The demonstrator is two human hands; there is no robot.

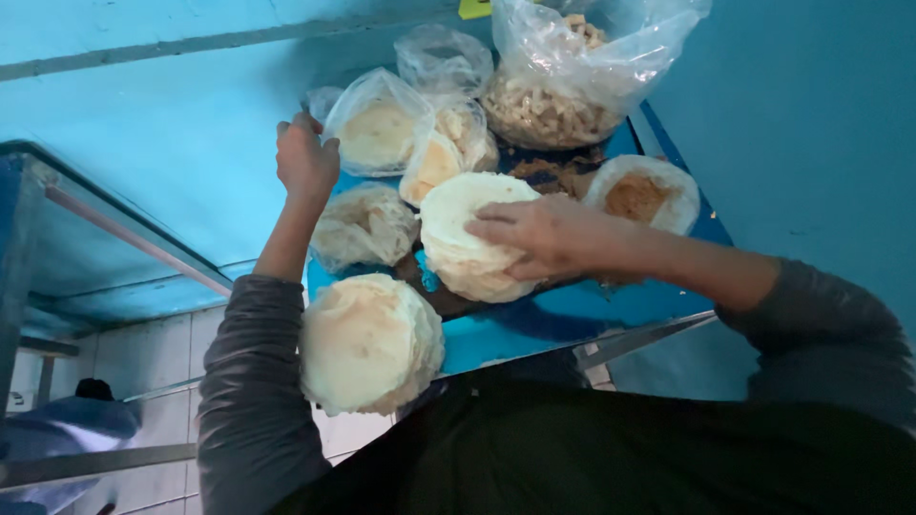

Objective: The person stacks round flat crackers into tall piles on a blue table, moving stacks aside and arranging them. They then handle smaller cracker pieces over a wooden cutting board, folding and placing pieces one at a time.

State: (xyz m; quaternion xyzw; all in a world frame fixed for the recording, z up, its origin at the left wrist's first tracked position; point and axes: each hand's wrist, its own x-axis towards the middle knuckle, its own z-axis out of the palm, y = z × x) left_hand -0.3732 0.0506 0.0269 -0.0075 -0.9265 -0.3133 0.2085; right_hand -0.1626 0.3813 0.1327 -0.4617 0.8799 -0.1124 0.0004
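My right hand (537, 234) lies flat on top of a stack of pale round flatbreads (463, 253) in the middle of a blue table (572, 315), fingers spread over its right side. My left hand (305, 157) is closed on the edge of a clear plastic bag holding more flatbreads (377, 129) at the table's far left. Another stack of flatbreads (370, 343) sits at the near left edge, beside my left sleeve.
A wrapped stack (363, 227) lies between the two hands. A large clear bag of light brown pieces (558, 91) stands at the back, with a smaller bag (448, 148) near it. A round flatbread with brown filling (641, 195) lies at the right. Blue walls surround the table.
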